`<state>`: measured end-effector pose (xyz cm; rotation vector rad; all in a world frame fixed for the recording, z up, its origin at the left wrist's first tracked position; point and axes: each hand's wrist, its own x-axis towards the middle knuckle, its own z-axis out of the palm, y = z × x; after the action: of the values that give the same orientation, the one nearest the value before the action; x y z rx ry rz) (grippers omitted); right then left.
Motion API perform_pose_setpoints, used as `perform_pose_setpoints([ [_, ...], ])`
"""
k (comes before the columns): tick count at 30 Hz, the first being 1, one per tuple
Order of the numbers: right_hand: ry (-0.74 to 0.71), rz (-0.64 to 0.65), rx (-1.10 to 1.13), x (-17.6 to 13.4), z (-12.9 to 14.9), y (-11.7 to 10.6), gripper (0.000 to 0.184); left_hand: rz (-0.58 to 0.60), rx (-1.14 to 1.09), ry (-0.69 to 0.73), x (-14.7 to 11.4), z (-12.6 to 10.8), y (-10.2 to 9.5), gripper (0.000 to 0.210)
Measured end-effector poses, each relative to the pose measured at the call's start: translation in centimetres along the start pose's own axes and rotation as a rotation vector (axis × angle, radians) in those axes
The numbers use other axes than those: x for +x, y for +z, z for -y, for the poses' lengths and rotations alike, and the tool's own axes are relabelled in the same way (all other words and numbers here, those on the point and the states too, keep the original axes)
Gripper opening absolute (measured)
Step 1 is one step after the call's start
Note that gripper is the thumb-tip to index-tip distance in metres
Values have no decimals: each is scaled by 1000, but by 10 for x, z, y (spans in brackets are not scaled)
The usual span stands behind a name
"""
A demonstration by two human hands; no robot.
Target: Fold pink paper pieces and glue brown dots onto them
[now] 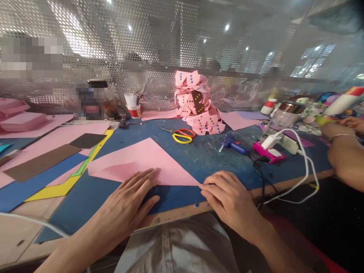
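Observation:
A sheet of pink paper (pixel 150 161) lies on the blue table mat in front of me, with a fold or raised flap along its left part. My left hand (pixel 136 193) rests flat on the sheet's lower edge, fingers stretched out and the thumb apart. At the sheet's right corner, my right hand (pixel 224 193) pinches the paper tip between thumb and fingers. Beyond the sheet lie scissors (pixel 182 136) with red and yellow handles. To their right is a blue glue gun (pixel 233 145).
A pile of dotted pink paper pieces (pixel 196 102) stands at the back. Coloured sheets (pixel 57 163) lie left. A magenta power strip (pixel 269 152) with white cables, a glass jar (pixel 284 117) and a paper cup (pixel 133 108) stand around. Another person's arm (pixel 345 151) reaches in at right.

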<state>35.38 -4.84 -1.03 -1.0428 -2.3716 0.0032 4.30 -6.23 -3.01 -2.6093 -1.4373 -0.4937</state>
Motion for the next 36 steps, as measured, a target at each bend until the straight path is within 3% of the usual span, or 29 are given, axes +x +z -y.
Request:
perform_pose_setpoints([
  [6,30,-89,55,5,4,-3,14,6,-8,-15,2,1,1,56],
  [12,-115,54,189,23,14,11,19,4,-28,-76,11,-4,-4,40],
  [21,-98,65,212,23,10,18,19,-7,-86,-251,39,-17,-11,16],
  [27,-87,89,254,23,10,19,20,-45,-147,-261,43,-11,-9,3],
  [36,-78,102,260,23,10,19,20,-48,-235,-240,40,-5,-9,13],
])
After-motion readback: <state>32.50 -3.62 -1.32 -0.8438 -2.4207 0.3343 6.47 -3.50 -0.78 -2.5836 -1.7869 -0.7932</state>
